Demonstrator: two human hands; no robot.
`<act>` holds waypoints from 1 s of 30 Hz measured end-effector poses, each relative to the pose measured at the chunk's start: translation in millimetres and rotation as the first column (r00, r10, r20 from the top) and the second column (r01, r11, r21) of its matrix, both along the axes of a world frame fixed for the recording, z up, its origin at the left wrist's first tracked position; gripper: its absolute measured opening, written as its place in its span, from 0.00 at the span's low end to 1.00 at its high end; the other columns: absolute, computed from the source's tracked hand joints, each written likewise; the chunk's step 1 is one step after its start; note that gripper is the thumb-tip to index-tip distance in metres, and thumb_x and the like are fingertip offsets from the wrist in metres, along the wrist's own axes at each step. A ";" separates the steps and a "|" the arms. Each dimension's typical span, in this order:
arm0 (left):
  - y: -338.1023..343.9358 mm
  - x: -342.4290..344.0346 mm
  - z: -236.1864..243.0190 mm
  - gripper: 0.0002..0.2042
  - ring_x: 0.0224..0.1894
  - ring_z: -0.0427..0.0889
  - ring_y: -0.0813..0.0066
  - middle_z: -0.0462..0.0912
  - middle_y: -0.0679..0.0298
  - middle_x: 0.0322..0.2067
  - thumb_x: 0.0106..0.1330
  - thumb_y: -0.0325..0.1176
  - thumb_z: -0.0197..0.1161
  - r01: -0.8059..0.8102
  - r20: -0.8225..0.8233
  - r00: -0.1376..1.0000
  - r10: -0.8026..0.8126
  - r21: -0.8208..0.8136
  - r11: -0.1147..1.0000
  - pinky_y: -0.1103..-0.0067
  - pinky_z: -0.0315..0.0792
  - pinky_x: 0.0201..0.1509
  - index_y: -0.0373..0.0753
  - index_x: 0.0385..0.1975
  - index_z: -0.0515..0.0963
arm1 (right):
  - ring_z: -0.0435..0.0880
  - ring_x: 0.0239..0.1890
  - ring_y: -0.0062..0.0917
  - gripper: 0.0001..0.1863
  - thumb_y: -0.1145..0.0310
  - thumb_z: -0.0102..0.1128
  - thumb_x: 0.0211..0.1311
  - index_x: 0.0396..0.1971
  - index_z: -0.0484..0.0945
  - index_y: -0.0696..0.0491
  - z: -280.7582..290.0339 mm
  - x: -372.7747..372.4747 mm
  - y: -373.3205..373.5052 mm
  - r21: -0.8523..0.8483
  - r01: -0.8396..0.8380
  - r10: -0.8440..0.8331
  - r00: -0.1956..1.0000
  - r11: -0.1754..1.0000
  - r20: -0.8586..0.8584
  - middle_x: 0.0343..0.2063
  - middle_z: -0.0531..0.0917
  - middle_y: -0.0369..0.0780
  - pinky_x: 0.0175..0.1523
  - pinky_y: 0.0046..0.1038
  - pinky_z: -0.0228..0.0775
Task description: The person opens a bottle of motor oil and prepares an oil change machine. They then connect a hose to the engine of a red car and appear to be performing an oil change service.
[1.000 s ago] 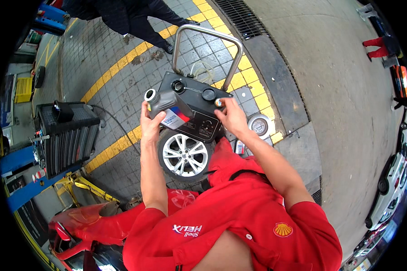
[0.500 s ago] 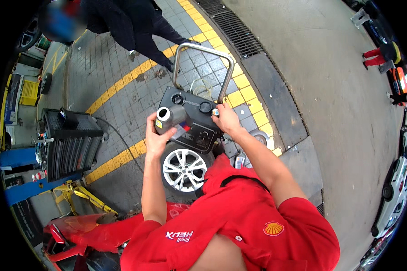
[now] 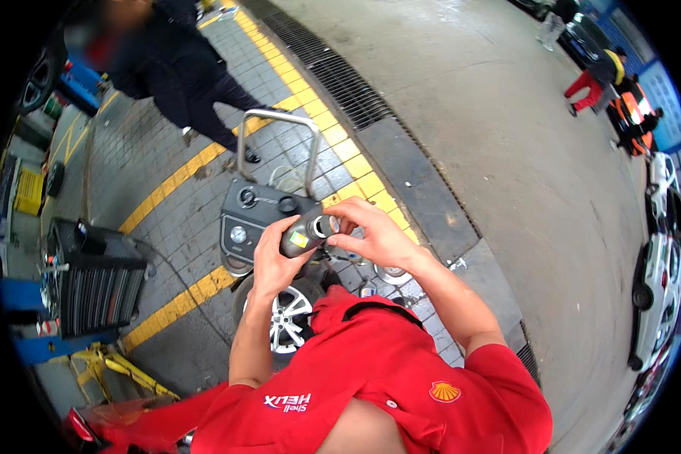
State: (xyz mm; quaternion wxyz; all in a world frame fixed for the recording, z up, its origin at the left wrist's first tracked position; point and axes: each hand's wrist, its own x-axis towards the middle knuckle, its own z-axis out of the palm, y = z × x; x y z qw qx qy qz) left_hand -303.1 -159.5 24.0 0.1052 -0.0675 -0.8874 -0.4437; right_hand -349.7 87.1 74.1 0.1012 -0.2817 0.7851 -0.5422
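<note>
Main risk, you drop the cap: the small round cap [image 3: 335, 224] looks pinched only by the fingertips of your right hand [image 3: 378, 236], grip narrow, right beside the bottle's mouth [image 3: 322, 225], so a slick finger or a bump could send it down to the tiled floor [image 3: 197, 246] or onto the wheel [image 3: 285, 321] below you. Next risk, a spill: the bottle [image 3: 303, 233] leans with its mouth toward your right hand, and squeezing or tipping it further could push out any liquid inside; can't tell the fill level, neck too small to read. If cap and mouth meet crooked, threads could bind, cause would be the 2 hands being out of line. Your left hand [image 3: 275, 259] wraps around the bottle body, thumb and fingers on it, so a greasy palm could let it slide. As for looks: the bottle is dark grey, held up in front of you between your 2 hands, near the front edge of the black machine [image 3: 271, 219], yellow-green sticker [image 3: 299, 239] facing up, mouth bare with a dark hole, rest of the body hidden by your left hand
</note>
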 end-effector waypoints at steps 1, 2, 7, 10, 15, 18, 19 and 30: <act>15.9 -1.9 2.8 0.32 0.56 0.86 0.54 0.87 0.54 0.54 0.51 0.29 0.85 0.036 -0.024 0.999 -0.038 -0.051 0.998 0.66 0.78 0.62 0.39 0.58 0.80 | 0.84 0.47 0.29 0.25 0.71 0.74 0.65 0.61 0.79 0.54 -0.5 3.1 14.6 0.017 0.007 -0.005 0.991 1.000 -0.132 0.47 0.81 0.42 0.53 0.34 0.78; 26.0 6.0 4.7 0.31 0.56 0.86 0.53 0.86 0.54 0.55 0.52 0.31 0.85 0.052 -0.024 0.998 -0.054 -0.062 0.997 0.66 0.78 0.63 0.39 0.58 0.81 | 0.84 0.48 0.31 0.24 0.72 0.73 0.65 0.60 0.80 0.54 -1.9 6.9 28.0 0.040 0.019 -0.008 0.966 0.999 -0.258 0.48 0.81 0.43 0.53 0.35 0.78; 83.4 23.5 -1.4 0.30 0.54 0.86 0.49 0.87 0.51 0.50 0.50 0.30 0.85 0.131 -0.046 0.990 -0.130 0.013 0.991 0.63 0.79 0.59 0.37 0.55 0.80 | 0.82 0.55 0.47 0.19 0.70 0.62 0.69 0.58 0.77 0.55 7.1 29.2 82.6 0.223 -0.092 0.142 0.965 0.971 -0.220 0.55 0.79 0.48 0.55 0.42 0.79; 110.9 46.5 4.8 0.30 0.51 0.85 0.46 0.86 0.49 0.48 0.48 0.31 0.85 0.142 0.059 0.988 -0.142 0.013 0.990 0.62 0.79 0.56 0.36 0.53 0.80 | 0.85 0.50 0.49 0.19 0.60 0.61 0.75 0.58 0.76 0.55 0.3 53.0 119.2 0.265 -0.068 0.162 0.922 0.962 -0.350 0.53 0.80 0.49 0.46 0.45 0.80; 156.9 70.6 0.2 0.30 0.50 0.86 0.47 0.86 0.52 0.47 0.46 0.32 0.85 0.246 0.023 0.969 -0.246 -0.026 0.969 0.62 0.79 0.55 0.37 0.52 0.80 | 0.86 0.36 0.56 0.26 0.46 0.60 0.74 0.46 0.80 0.60 7.7 86.5 163.8 0.572 0.090 0.050 0.973 0.815 -0.225 0.31 0.85 0.52 0.41 0.49 0.79; 166.9 78.1 0.6 0.31 0.50 0.86 0.48 0.86 0.53 0.47 0.46 0.33 0.85 0.297 0.013 0.955 -0.297 -0.075 0.952 0.62 0.80 0.54 0.38 0.52 0.80 | 0.86 0.31 0.56 0.32 0.39 0.54 0.76 0.37 0.81 0.59 16.0 99.2 170.3 0.647 0.145 -0.012 0.979 0.749 -0.206 0.24 0.85 0.52 0.38 0.51 0.78; 167.5 80.3 -0.4 0.31 0.50 0.86 0.48 0.86 0.53 0.47 0.46 0.33 0.85 0.307 0.004 0.951 -0.308 -0.094 0.947 0.61 0.80 0.54 0.39 0.52 0.80 | 0.86 0.30 0.56 0.33 0.38 0.52 0.77 0.34 0.81 0.59 17.7 102.0 169.7 0.659 0.157 -0.033 0.980 0.736 -0.196 0.21 0.85 0.52 0.38 0.52 0.78; 168.2 102.2 12.2 0.29 0.49 0.87 0.47 0.87 0.52 0.45 0.48 0.33 0.85 0.248 -0.013 0.968 -0.251 -0.115 0.962 0.62 0.80 0.54 0.37 0.51 0.80 | 0.86 0.29 0.54 0.27 0.45 0.60 0.71 0.51 0.76 0.56 3.5 132.4 169.3 0.492 0.154 -0.092 0.985 0.857 -0.148 0.25 0.86 0.52 0.36 0.51 0.77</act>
